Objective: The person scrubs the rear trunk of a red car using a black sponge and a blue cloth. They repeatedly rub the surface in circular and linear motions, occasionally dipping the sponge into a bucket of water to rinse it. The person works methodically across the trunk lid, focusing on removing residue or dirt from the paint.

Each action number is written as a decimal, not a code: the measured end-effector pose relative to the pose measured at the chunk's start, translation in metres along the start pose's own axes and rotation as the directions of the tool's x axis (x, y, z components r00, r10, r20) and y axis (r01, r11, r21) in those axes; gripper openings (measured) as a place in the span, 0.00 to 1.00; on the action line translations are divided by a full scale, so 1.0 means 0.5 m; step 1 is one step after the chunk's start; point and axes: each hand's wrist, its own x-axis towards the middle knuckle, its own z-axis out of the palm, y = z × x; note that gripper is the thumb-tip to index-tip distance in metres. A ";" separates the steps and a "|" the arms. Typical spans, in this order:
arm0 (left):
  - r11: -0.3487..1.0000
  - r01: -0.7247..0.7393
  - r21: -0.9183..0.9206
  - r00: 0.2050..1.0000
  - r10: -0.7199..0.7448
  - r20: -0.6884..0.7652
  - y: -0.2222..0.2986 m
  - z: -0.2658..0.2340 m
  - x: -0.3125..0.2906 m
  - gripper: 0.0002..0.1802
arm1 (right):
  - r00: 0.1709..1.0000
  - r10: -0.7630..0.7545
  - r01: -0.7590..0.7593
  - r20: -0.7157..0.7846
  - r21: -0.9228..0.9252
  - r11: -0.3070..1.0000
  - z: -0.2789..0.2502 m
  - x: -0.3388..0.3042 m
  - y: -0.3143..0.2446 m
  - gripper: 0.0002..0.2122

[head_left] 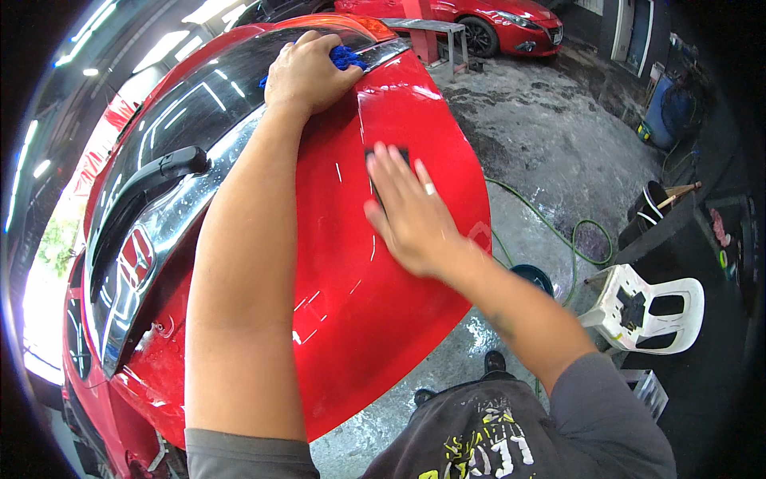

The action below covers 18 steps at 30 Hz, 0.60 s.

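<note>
My left hand [307,76] is closed around a crumpled blue cloth [346,57] at the far upper edge of a red car's rear panel [351,319], by the rear window. Only parts of the cloth show beside the fingers. Farther right, my right hand [411,207] lies with fingers stretched along the panel, slightly blurred. Under it I press a dark, thin sheet, like sandpaper [403,153], against the red surface; most of it is hidden by the hand. A ring is on one finger. White streaks and reflections mark the panel.
A rear wiper [163,168] and a chrome strip [231,156] lie left of my arms. A white plastic chair [674,315] bearing dark pieces stands at the right. Nearby are a green hose [550,219] and a dark bucket [533,278]. Another red car [511,24] is parked behind.
</note>
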 end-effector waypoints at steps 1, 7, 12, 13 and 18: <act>1.000 0.006 0.004 1.000 -0.006 -0.007 -0.011 -0.003 -0.008 0.33 | 0.997 -0.041 0.045 0.070 -0.050 0.998 -0.002 -0.061 -0.031 0.33; 0.999 -0.024 -0.033 0.994 0.020 -0.109 -0.009 0.020 -0.018 0.27 | 0.987 -0.026 0.036 0.158 -0.059 0.998 -0.017 -0.111 -0.054 0.34; 0.999 -0.004 -0.045 0.994 -0.001 -0.107 -0.004 -0.003 -0.008 0.27 | 0.973 0.199 -0.206 0.118 0.049 0.977 -0.031 0.231 0.105 0.32; 0.998 -0.012 -0.067 0.993 0.004 -0.115 0.011 0.008 -0.001 0.27 | 0.967 0.212 -0.231 0.141 0.137 0.963 -0.056 0.246 0.139 0.31; 0.999 0.004 -0.049 0.995 -0.008 -0.098 -0.011 0.012 -0.014 0.26 | 0.999 0.009 -0.015 0.053 0.113 0.993 -0.003 0.080 0.133 0.27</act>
